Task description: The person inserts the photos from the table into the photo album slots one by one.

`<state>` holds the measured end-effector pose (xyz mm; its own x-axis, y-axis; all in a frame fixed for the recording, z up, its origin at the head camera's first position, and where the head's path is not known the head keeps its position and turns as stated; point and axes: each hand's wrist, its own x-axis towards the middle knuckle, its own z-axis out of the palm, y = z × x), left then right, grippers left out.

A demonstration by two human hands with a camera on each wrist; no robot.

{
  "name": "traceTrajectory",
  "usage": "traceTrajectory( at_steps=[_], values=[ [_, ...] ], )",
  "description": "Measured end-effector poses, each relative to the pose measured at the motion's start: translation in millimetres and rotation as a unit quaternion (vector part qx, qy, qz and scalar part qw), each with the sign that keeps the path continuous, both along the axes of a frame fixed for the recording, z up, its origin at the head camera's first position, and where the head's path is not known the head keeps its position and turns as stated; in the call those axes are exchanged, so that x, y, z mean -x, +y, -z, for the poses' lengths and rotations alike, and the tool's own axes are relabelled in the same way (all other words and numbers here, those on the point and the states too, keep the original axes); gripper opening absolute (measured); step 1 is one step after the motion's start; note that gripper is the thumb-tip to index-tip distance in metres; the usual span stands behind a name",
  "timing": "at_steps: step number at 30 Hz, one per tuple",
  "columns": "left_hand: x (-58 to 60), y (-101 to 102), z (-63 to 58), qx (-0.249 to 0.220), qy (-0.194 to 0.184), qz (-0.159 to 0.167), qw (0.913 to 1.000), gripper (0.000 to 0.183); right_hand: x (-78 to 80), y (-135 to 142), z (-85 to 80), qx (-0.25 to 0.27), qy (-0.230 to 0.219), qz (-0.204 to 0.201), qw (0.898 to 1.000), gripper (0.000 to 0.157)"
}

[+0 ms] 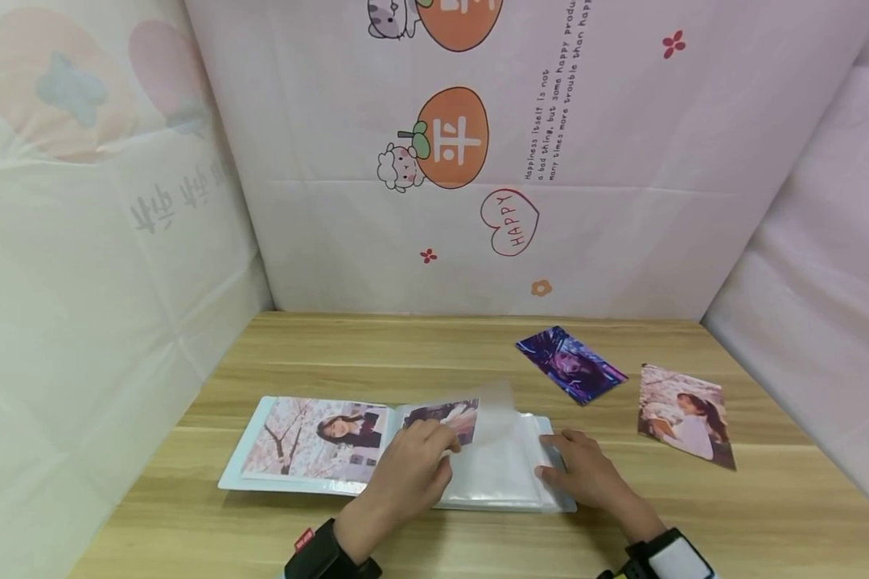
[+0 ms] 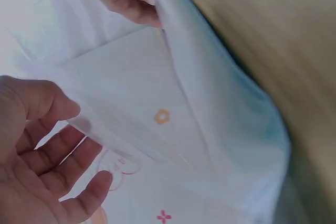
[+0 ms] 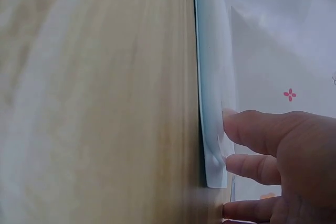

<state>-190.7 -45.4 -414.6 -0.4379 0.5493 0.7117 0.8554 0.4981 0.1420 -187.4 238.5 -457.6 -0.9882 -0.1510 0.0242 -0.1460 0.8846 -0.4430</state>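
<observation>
A photo album (image 1: 233, 476) with a pale blue cover lies spread on the wooden table. Its left page carries a photo (image 1: 278, 438) of a person among pink blossoms. With thumb and fingers, my left hand (image 1: 409, 466) pinches a raised translucent album page (image 1: 497, 396); another photo (image 1: 467, 418) shows partly behind that hand. In the left wrist view the left hand (image 2: 47, 150) has the page edge between thumb and index finger. My right hand (image 1: 586, 470) rests at the album's right edge; in the right wrist view its fingertips (image 3: 233, 124) press the pages there.
Two loose photos lie on the table right of the album: a dark blue-purple one (image 1: 572, 366) and a pink blossom one (image 1: 684, 414). White printed cloth (image 1: 623, 241) walls the table at the back and both sides.
</observation>
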Motion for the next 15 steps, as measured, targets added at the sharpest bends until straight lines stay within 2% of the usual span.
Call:
traceTrajectory(
  at_steps=[7, 15],
  values=[
    [-0.3, 5, -8.3, -0.023, 0.015, 0.0, 0.9996, 0.025, -0.1, -1, -1.3, 0.003, -0.004, -0.001, 1.0, 0.05],
    [-1.6, -1, -15.2, -0.039, 0.003, -0.017, 0.9991, 0.025, -1.7, -2, -3.6, 0.004, 0.005, -0.005, 1.0, 0.049]
  ],
)
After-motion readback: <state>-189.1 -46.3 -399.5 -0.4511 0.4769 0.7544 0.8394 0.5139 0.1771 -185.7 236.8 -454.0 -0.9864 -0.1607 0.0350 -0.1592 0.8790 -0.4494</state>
